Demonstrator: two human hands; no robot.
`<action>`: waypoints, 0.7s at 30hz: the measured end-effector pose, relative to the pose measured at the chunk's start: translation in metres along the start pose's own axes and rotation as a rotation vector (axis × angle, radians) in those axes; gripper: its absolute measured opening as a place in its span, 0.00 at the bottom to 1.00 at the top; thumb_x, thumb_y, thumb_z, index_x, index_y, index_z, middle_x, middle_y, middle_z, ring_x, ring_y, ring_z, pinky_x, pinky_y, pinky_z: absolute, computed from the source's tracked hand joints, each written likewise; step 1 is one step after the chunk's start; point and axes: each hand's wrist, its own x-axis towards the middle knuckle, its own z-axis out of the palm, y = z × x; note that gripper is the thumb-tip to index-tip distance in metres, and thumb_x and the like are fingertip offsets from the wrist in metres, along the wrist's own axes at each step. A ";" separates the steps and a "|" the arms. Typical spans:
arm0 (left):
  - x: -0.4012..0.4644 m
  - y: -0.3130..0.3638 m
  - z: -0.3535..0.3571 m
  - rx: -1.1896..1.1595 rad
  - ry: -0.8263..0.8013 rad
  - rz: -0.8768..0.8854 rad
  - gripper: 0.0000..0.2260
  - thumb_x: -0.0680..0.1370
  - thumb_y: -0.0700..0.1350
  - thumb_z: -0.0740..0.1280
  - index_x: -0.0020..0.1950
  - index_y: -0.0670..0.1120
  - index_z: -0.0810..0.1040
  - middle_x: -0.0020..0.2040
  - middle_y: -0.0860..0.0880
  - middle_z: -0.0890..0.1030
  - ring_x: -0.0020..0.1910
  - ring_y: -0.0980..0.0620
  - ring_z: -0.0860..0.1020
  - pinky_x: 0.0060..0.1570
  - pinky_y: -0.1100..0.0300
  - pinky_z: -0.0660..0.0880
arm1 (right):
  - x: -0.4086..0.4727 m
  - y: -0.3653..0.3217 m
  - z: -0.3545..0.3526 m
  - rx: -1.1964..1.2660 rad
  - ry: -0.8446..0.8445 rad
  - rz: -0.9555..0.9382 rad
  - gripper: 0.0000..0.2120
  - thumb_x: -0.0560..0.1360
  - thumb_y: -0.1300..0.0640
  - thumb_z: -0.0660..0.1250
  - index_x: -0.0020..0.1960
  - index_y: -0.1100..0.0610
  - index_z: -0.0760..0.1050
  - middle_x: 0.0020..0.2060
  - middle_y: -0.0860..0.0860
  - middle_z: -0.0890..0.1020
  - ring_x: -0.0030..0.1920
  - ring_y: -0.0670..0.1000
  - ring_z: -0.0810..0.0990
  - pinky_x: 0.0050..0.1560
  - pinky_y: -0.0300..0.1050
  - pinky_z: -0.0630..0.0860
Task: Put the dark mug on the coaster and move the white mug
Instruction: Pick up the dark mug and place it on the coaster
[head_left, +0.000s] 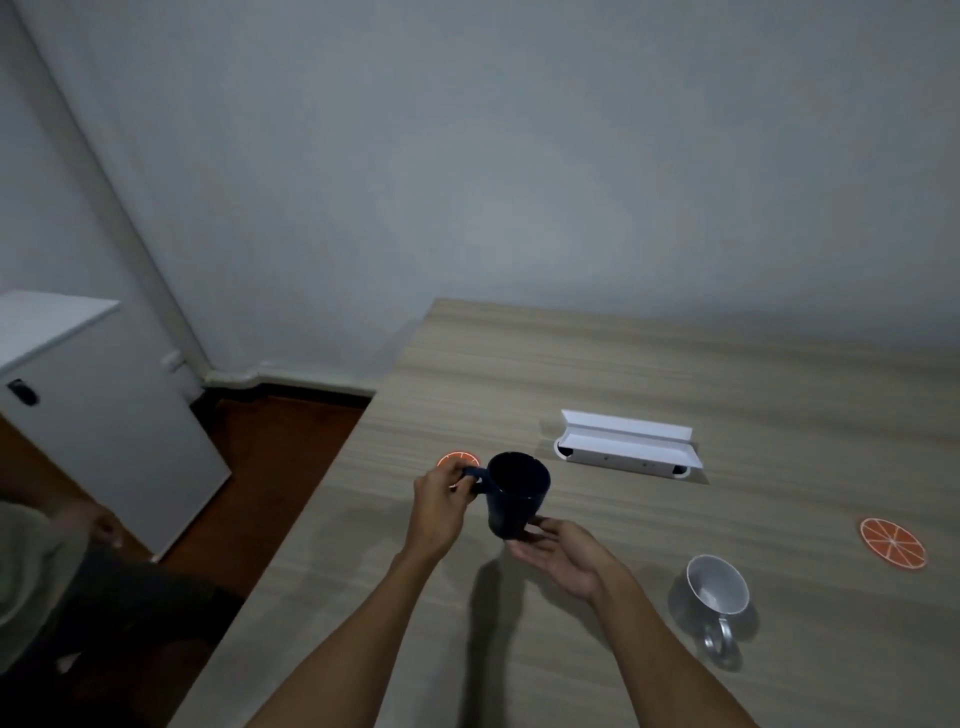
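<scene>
Head-worn view — down over table (675, 364)

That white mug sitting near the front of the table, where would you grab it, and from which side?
By its handle, coming from the near side. The white mug stands upright on the table, mouth open upward, and its loop handle points toward the person, with nothing around it. The right hand is closest, but it is now supporting the dark mug, so it would need freeing first.
</scene>
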 end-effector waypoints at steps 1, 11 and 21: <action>0.003 0.004 -0.004 -0.040 0.012 -0.010 0.10 0.78 0.28 0.66 0.50 0.40 0.83 0.47 0.42 0.86 0.43 0.59 0.86 0.45 0.64 0.83 | 0.000 -0.007 0.006 0.008 -0.001 -0.007 0.17 0.81 0.67 0.53 0.69 0.66 0.66 0.53 0.67 0.77 0.49 0.62 0.81 0.40 0.51 0.84; 0.074 -0.008 -0.054 -0.104 -0.079 -0.088 0.11 0.78 0.32 0.70 0.45 0.49 0.83 0.47 0.41 0.88 0.50 0.45 0.87 0.57 0.44 0.83 | 0.058 -0.059 0.058 -0.071 -0.037 -0.010 0.17 0.80 0.67 0.56 0.68 0.68 0.68 0.52 0.69 0.78 0.51 0.64 0.81 0.45 0.50 0.83; 0.162 -0.127 -0.057 -0.009 -0.146 -0.194 0.10 0.78 0.34 0.70 0.49 0.49 0.83 0.46 0.48 0.88 0.49 0.52 0.86 0.53 0.53 0.83 | 0.188 -0.063 0.086 -0.168 0.040 0.050 0.10 0.79 0.67 0.56 0.52 0.64 0.75 0.48 0.64 0.81 0.50 0.59 0.82 0.53 0.49 0.80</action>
